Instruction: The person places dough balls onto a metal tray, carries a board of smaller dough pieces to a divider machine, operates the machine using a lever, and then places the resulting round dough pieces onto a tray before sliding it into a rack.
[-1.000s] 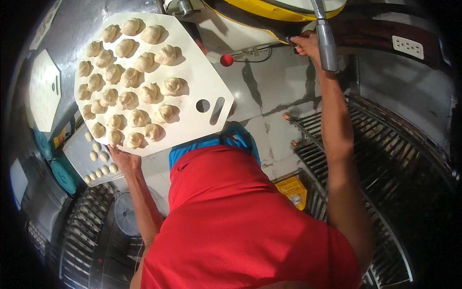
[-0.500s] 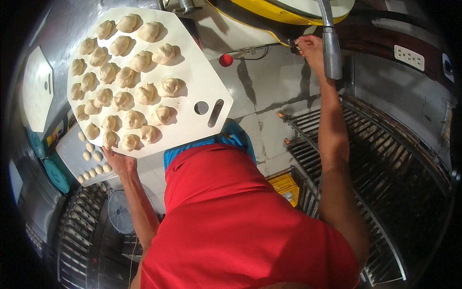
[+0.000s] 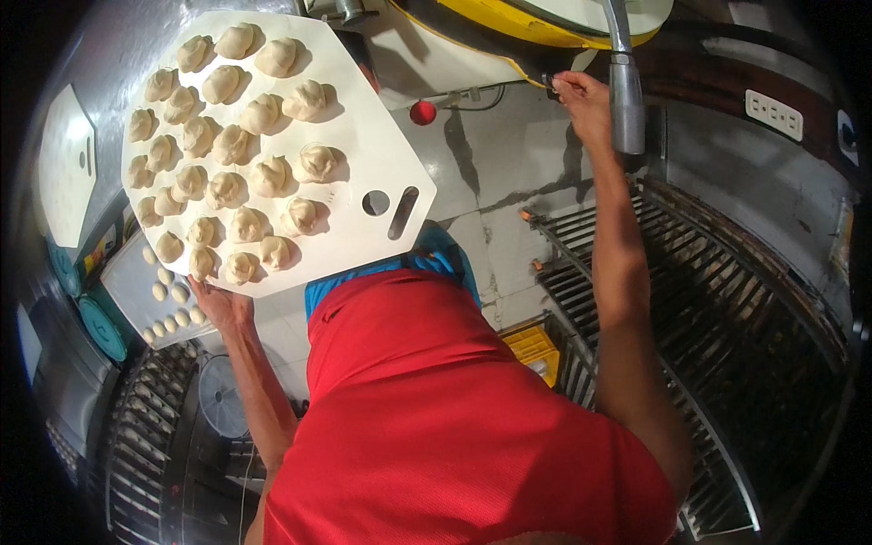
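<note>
My left hand (image 3: 221, 302) grips the near edge of a white octagonal board (image 3: 359, 118) bearing several twisted dough pieces (image 3: 272, 173); a round hole and a slot pierce its right corner. My right hand (image 3: 581, 100) reaches up beside a large yellow-rimmed round appliance (image 3: 563, 36), fingers pinched on a small dark handle (image 3: 549, 84) at its lower edge. A metal lever with a thick grip (image 3: 627, 109) hangs just right of that hand.
Another white board (image 3: 64, 173) lies at the left. Below the held board are a tray (image 3: 123, 295) with small dough balls, teal lids (image 3: 102, 329) and a clear round lid (image 3: 222, 400). Metal racks (image 3: 690, 300), a yellow crate (image 3: 531, 350) and a socket panel (image 3: 772, 113) are at the right.
The held board and my left hand have shifted left and slightly up in view. My right hand sits a little lower in the picture, still at the small handle.
</note>
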Action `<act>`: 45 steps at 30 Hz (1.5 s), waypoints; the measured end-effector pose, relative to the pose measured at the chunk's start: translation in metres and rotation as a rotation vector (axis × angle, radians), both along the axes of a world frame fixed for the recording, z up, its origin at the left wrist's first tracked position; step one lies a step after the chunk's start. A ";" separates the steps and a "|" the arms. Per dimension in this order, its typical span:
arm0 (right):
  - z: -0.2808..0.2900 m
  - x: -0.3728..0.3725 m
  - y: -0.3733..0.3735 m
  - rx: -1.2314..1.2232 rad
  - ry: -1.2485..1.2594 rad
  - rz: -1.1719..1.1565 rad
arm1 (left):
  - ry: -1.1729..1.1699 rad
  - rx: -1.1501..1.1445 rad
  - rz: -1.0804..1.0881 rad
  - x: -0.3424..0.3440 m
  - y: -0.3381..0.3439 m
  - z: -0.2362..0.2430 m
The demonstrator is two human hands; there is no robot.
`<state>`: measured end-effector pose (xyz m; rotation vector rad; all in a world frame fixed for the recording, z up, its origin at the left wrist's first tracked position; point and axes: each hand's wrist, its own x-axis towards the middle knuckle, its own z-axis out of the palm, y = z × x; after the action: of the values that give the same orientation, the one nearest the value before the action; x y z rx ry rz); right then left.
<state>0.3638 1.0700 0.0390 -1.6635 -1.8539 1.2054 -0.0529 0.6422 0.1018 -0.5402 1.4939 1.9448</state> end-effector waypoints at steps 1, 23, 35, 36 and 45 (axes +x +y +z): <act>0.003 -0.005 -0.001 0.059 -0.043 0.028 | -0.006 -0.010 -0.006 0.000 0.001 0.000; -0.003 -0.005 -0.034 0.066 0.243 -0.220 | -0.016 -0.006 -0.020 0.001 0.004 0.005; 0.018 -0.021 -0.020 0.348 -0.267 0.144 | -0.008 0.013 0.004 -0.001 0.001 0.004; 0.017 -0.016 -0.021 0.330 -0.182 0.164 | 0.004 0.018 0.011 -0.001 0.001 0.004; -0.018 0.030 -0.049 -0.205 0.423 -0.329 | -0.016 -0.009 0.010 -0.004 0.000 0.002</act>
<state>0.3936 1.0211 0.0210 -1.5806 -1.1888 1.4939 -0.0567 0.6421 0.1038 -0.5665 1.4937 1.9374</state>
